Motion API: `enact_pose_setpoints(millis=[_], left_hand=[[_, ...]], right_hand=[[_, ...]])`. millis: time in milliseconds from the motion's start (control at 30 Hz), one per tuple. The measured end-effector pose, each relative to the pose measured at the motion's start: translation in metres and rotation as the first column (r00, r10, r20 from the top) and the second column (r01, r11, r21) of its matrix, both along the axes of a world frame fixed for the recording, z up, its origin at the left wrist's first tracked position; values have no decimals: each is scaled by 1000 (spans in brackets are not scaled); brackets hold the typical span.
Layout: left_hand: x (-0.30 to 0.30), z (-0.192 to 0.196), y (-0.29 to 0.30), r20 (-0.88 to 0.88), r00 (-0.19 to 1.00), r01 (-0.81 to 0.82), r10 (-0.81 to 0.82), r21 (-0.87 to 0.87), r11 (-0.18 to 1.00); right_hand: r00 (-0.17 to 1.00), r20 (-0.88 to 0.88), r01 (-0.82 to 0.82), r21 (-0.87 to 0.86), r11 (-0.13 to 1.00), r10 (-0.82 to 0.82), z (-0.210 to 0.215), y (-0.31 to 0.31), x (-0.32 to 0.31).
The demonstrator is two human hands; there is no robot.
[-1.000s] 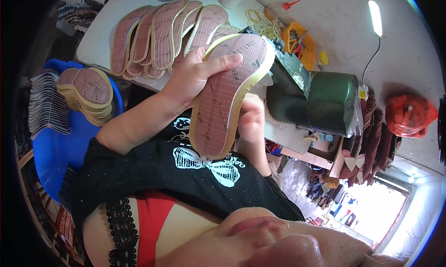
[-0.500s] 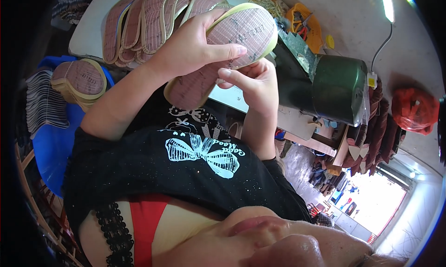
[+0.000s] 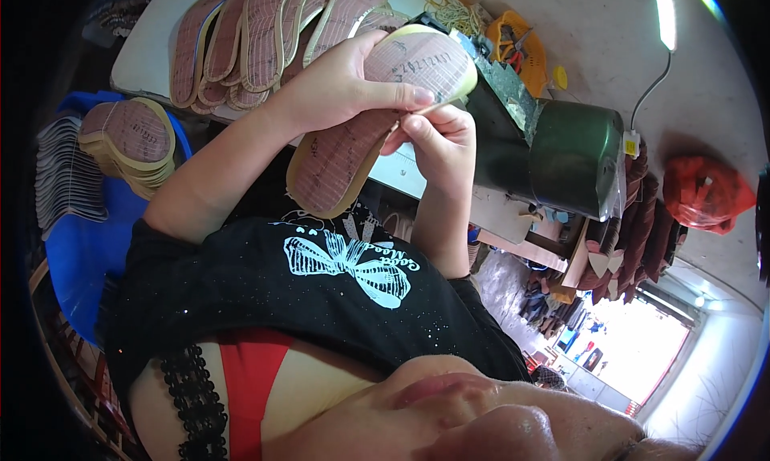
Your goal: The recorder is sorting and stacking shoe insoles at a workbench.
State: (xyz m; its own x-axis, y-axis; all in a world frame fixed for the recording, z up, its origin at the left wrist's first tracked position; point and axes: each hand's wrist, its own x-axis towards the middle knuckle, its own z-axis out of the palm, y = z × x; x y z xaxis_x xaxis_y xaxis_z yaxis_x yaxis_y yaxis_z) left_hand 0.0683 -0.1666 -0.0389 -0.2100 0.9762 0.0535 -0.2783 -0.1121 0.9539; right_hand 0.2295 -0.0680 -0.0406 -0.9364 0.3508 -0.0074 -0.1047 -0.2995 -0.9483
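Note:
A shoe insole [image 3: 341, 160] with a pinkish-brown lined face and a pale yellow edge is held up in front of my chest. My left hand [image 3: 345, 88] grips its middle, the thumb lying across the top face and the fingers hidden underneath. At the right edge, my right hand [image 3: 439, 140] pinches the insole's rim between thumb and fingers. Just beyond my left hand, similar insoles [image 3: 261, 40] lie overlapping on the white table [image 3: 144, 60].
A blue chair [image 3: 80, 260] on the left bears a bundle of insoles [image 3: 136, 136] and a stack of grey curved pieces [image 3: 70, 172]. On the right stands a dark green machine [image 3: 573, 156]. Behind it are an orange basket [image 3: 539, 60] with tools, a lamp [image 3: 666, 20] and a red bag [image 3: 706, 192].
The insole has tilted, its near end now slightly lower. My right thumb has come in from apart to pinch the edge, while my left hand keeps its grip.

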Motion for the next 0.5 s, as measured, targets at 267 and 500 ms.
enact_pose_setpoints(millis=[267,500], left_hand=[[-4,19,-9,-636,744,-261,205,5,965],[6,8,9,64,978,201,-198,-49,978]], right_hand=[[953,149,237,177,955,-264,1,-19,-6],[946,-270,164,-91,982,-182,-13,-18,0]])
